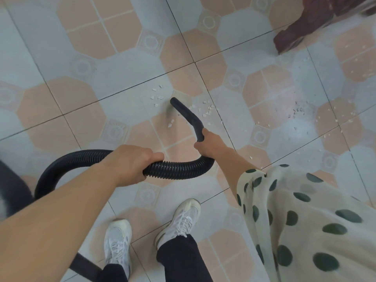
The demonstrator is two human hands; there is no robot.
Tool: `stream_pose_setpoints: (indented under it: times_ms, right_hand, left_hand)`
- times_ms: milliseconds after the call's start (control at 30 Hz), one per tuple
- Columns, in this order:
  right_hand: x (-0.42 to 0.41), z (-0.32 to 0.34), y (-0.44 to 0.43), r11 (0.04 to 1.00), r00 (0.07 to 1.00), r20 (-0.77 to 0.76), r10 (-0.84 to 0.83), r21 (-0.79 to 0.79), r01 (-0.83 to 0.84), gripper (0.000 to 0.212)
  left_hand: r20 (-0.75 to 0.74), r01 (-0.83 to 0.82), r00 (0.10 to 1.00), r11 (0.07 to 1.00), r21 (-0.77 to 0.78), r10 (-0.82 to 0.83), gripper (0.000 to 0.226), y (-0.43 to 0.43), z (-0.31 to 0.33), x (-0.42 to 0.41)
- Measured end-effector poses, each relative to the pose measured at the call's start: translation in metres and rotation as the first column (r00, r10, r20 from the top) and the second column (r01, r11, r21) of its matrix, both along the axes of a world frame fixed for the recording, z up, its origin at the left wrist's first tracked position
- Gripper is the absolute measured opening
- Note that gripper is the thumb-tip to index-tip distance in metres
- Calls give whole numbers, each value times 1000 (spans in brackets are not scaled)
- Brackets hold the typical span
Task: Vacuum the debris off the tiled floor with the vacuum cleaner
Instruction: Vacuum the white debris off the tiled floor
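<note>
Aiming nozzle point(183, 110) at chips point(206, 114) w/ right hand point(207, 144) gripped round it, left hand point(132, 162) clutching hose point(179, 169). Prob early-mid: chips beside tip, more scattered far right undone.

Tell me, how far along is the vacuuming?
Done, it seems: the tiles at left show no chips. In hand: the right hand aims the nozzle at white chips beside its tip, while the left hand grips the hose. Left: scattered debris to the right, reaching toward the dark red object.
</note>
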State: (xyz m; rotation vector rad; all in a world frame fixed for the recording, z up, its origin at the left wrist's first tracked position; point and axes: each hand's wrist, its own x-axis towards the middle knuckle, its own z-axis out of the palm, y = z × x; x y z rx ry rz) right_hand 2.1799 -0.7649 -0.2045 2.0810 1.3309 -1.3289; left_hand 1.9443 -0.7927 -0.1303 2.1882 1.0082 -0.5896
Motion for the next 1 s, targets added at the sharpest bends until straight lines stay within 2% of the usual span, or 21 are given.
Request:
stream_pose_setpoints:
  times_ms: [233, 467, 667, 1000]
  right_hand:
    - [-14, -5, 14, 998, 999, 32, 0, 68, -3, 47]
    - [-36, -4, 2, 994, 994, 14, 104, 19, -104, 57]
    - [-57, -3, -4, 996, 996, -14, 90, 6, -90, 48]
    - [-76, -7, 37, 994, 997, 68, 38, 96, -44, 48]
  left_hand:
    - [34, -71, 997, 997, 43, 70, 29, 2, -5, -15]
    - [45, -51, 998, 999, 8, 50, 29, -14, -5, -35]
    - [41, -50, 998, 999, -14, 50, 27, -17, -2, -59]
    - [52, -137, 990, 989, 60, 134, 26, 7, -14, -74]
